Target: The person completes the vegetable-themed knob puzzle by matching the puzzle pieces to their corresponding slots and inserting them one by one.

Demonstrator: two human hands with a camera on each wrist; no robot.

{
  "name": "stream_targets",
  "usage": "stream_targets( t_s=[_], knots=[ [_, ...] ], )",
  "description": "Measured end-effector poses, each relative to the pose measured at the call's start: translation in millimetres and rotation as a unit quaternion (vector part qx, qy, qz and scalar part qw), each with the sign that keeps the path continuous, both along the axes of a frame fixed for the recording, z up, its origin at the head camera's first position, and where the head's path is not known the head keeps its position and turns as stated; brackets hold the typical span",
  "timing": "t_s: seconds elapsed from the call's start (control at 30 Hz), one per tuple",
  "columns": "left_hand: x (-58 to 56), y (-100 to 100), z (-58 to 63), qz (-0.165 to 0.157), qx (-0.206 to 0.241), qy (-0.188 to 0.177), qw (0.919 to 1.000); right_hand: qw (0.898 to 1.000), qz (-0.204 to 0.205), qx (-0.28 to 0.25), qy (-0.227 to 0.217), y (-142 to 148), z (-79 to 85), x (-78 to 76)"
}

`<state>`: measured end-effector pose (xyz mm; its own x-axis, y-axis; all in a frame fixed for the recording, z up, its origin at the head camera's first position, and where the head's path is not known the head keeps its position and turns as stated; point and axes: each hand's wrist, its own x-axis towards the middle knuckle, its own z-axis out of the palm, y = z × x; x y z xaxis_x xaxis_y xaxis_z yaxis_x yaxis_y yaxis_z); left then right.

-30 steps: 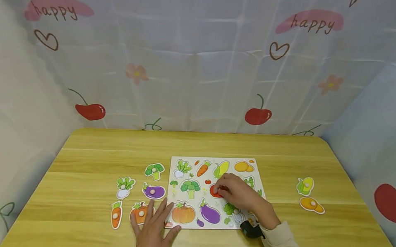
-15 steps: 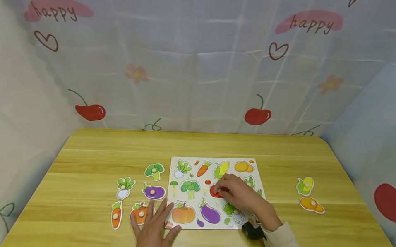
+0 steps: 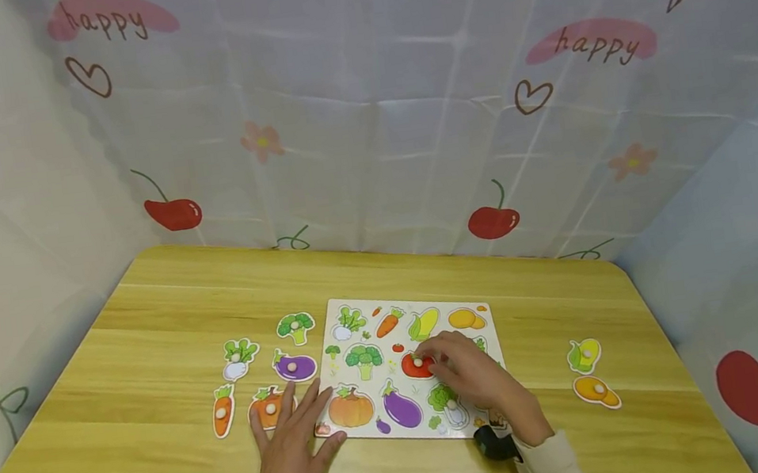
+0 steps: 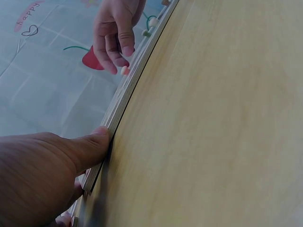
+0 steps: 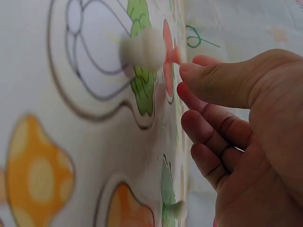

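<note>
A pale vegetable knob-puzzle board (image 3: 447, 317) lies flat on the table. My left hand (image 3: 289, 460) rests at its lower left corner with fingers spread, the thumb (image 4: 92, 149) against the board's front edge. The fingers also overlap the pumpkin piece (image 3: 261, 416) beside the board. The tomato piece (image 3: 411, 368) lies in its outline on the board, its knob showing. Just right of that knob, my right hand (image 3: 474, 372) hovers with loosely bent fingers that hold nothing; its thumb tip (image 5: 189, 71) is close to the knob. A leafy cabbage piece (image 3: 440, 398) with a knob lies below the right hand.
Left of the board lie the broccoli (image 3: 296, 327), eggplant (image 3: 304, 368), white radish (image 3: 235, 370) and carrot (image 3: 223, 402) pieces. To the right lie the corn (image 3: 582, 358) and potato-like orange (image 3: 589, 386) pieces. A printed curtain (image 3: 378, 173) stands behind the table (image 3: 151, 362).
My right hand has let go of the tomato piece's knob and drawn slightly right, uncovering the tomato and more of the cabbage piece. My left hand has not moved.
</note>
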<state>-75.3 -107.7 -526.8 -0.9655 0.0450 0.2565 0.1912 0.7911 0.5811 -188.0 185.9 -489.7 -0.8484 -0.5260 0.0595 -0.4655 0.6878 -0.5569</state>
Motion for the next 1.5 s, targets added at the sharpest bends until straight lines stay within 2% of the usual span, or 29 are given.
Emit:
stream_targets(
  t_s=[0.2,0.53,0.77,1.0,1.3,1.5],
  knots=[
    [0.0,-0.3,1.0,0.000,0.005,-0.003,1.0000,1.000,-0.022,-0.017,0.002,15.0,1.5,-2.9],
    [0.6,-0.4,0.8,0.002,0.005,-0.007,1.0000,0.996,-0.065,-0.043,0.041,60.0,9.1,-8.9],
    [0.3,-0.2,0.7,0.002,0.005,-0.002,1.0000,0.988,-0.118,-0.035,0.089,100.0,10.3,-8.3],
    [0.1,0.1,0.5,0.003,0.004,-0.002,1.0000,0.981,-0.158,-0.030,0.110,135.8,12.4,-3.1],
    [0.2,0.4,0.6,0.001,0.005,0.001,1.0000,0.971,-0.219,-0.030,0.095,178.7,9.8,11.7],
    [0.2,-0.1,0.2,0.001,0.006,-0.003,1.0000,0.962,-0.260,-0.015,0.077,198.8,5.5,15.4]
  ],
)
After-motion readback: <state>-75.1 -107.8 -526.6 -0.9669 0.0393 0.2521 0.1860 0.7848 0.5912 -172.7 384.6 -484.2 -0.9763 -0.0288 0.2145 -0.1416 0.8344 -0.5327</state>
